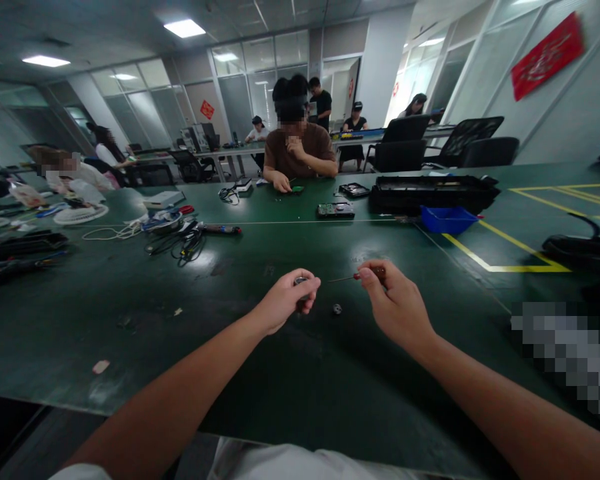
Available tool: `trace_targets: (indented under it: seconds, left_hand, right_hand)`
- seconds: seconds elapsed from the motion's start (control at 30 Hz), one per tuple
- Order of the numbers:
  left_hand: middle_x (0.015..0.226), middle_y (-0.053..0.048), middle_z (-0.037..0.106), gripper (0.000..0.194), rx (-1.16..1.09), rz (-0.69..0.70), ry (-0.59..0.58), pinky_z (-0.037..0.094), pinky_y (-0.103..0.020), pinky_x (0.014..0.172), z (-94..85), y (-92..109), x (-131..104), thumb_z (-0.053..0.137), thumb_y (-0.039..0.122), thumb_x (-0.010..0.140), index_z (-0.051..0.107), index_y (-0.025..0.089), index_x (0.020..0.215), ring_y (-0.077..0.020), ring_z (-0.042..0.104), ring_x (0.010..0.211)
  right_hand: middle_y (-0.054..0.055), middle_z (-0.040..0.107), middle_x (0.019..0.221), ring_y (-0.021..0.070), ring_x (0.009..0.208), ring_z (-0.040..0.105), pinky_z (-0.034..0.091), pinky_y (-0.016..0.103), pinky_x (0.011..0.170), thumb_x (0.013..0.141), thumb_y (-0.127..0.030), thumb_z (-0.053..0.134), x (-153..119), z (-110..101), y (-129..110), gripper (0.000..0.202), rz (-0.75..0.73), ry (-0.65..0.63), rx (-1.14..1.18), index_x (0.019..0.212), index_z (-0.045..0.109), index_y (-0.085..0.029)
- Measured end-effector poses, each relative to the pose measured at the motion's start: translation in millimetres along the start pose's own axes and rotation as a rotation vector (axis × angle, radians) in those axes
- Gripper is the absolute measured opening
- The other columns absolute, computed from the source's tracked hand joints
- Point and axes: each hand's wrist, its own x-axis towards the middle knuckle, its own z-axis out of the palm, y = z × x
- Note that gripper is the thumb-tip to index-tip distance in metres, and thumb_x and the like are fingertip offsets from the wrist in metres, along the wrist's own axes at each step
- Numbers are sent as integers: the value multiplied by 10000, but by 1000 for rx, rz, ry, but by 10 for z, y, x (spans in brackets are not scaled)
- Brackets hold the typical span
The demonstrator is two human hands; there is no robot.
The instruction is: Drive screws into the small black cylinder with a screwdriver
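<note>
My left hand (291,300) is closed around a small round metallic part (301,281), mostly covered by the fingers. My right hand (395,300) grips a screwdriver (344,278) with a reddish handle. Its thin shaft points left toward the left hand, and a short gap separates the tip from those fingers. Below the shaft, between both hands, a small dark round part (337,309) lies on the green tabletop (260,373).
Across the table a person (300,147) handles a green circuit board (296,191). Near them are a hard drive (335,210), a long black housing (433,193) and a blue bin (447,219). Tangled cables (185,240) lie left. Yellow tape (520,269) marks the right side.
</note>
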Motion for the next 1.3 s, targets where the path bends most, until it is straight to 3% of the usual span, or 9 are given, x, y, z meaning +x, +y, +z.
trace_targets:
  seconds: [0.13, 0.23, 0.43, 0.63, 0.8, 0.93, 1.07, 1.13, 1.3]
  left_hand:
    - [643, 12, 558, 366, 303, -36, -89, 420, -242, 556, 77, 154, -37, 683, 510, 813, 579, 166, 884, -120, 526, 574]
    - [707, -3, 615, 340, 572, 1, -133, 419, -256, 584, 113, 178, 6, 740, 480, 764, 636, 169, 849, -140, 562, 628]
    - [978, -43, 704, 261, 1038, 130, -167, 455, -315, 707, 151, -20, 217, 714, 380, 808, 723, 242, 1030, -230, 643, 872]
    - [993, -77, 682, 345, 1252, 155, -178, 483, -339, 706, 230, -143, 347, 707, 386, 805, 718, 280, 1133, -278, 650, 894]
    - [955, -77, 710, 230, 1205, 183, -201, 482, -337, 689, 232, -105, 345, 685, 392, 830, 751, 225, 974, -260, 660, 847]
    - [943, -52, 738, 254, 1060, 167, -143, 482, -329, 708, 86, -48, 313, 636, 432, 869, 750, 227, 965, -232, 673, 837]
    - [950, -52, 741, 262, 962, 185, 60, 481, -320, 742, -240, 11, 282, 614, 428, 874, 755, 217, 941, -217, 669, 850]
    - [921, -58, 738, 277, 864, 140, 150, 476, -302, 682, -448, 41, 267, 598, 425, 872, 750, 197, 913, -186, 655, 729]
    - [853, -72, 701, 240, 326, 29, 443, 310, -203, 431, -994, 122, 214, 618, 359, 828, 720, 151, 889, -99, 518, 510]
  right_hand:
    - [65, 699, 863, 237, 789, 659, 461, 363, 699, 983, -434, 453, 9, -9, 2, 253, -10, 6, 16, 971, 607, -234]
    - [65, 703, 879, 240, 807, 665, 464, 367, 710, 983, -437, 451, 13, -15, 6, 257, -13, 8, 30, 975, 607, -233]
    - [59, 693, 868, 233, 797, 658, 460, 362, 707, 982, -427, 452, 17, -31, -5, 253, -9, 0, 28, 976, 608, -228]
    - [57, 691, 851, 226, 777, 652, 456, 349, 679, 979, -406, 460, 23, -26, 4, 229, -16, 11, 16, 963, 604, -230]
    - [51, 683, 840, 216, 747, 636, 445, 337, 658, 983, -424, 458, 18, -28, 17, 246, -22, 7, -3, 971, 613, -232]
    - [46, 677, 829, 208, 732, 627, 432, 331, 649, 987, -420, 456, 19, -25, 18, 248, -25, 3, 4, 968, 612, -228]
    - [45, 680, 829, 208, 729, 625, 425, 328, 644, 987, -416, 456, 21, -23, 18, 248, -20, -15, 14, 971, 615, -226]
    - [46, 682, 837, 208, 734, 624, 426, 326, 644, 987, -417, 457, 18, -23, 19, 249, -17, -25, 23, 981, 616, -226]
    - [55, 689, 863, 215, 765, 633, 438, 336, 671, 988, -407, 453, 7, -18, 15, 247, -20, -56, 30, 982, 616, -222]
